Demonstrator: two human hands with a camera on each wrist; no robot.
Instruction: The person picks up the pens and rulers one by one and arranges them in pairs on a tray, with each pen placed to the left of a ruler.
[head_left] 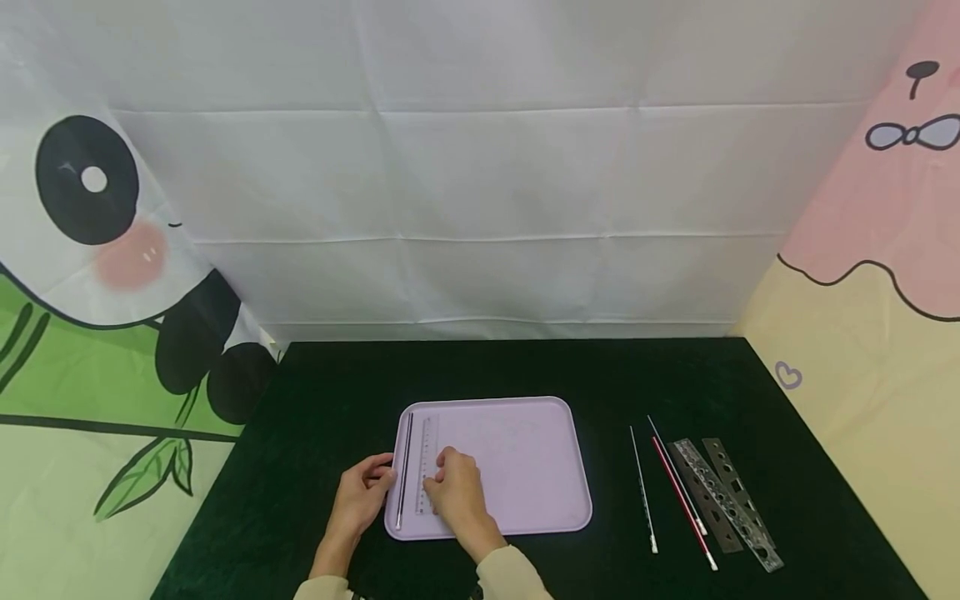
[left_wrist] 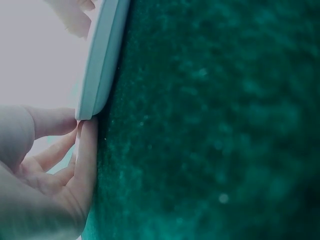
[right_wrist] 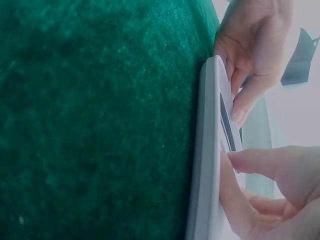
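The right grip (head_left: 459, 492) sits over the left part of the lilac tray (head_left: 517, 467), its fingers curled at a clear ruler (head_left: 426, 454) that lies lengthwise there; thumb and forefinger come together, but I cannot tell whether they pinch the ruler or merely touch it. The left grip (head_left: 358, 497) has the tray's left rim between thumb and finger. Between that rim and the ruler lies a dark pencil (head_left: 405, 471), roughly parallel to both. So one pencil and one ruler appear to be placed, the ruler perhaps being straightened, while the rest of the tray is bare. To the tray's right, on the green-covered desk (head_left: 330, 400), lie the things that seem left to handle: nearest, a slim patterned pencil (head_left: 643, 492); next, a pale pencil (head_left: 677, 475) close beside a red pencil (head_left: 685, 504); farthest, a clear stencil ruler (head_left: 727, 504) between two dark perforated strips, partly over the left strip (head_left: 718, 529) and near the right strip (head_left: 733, 479). The sorting looks barely begun, judging by these.
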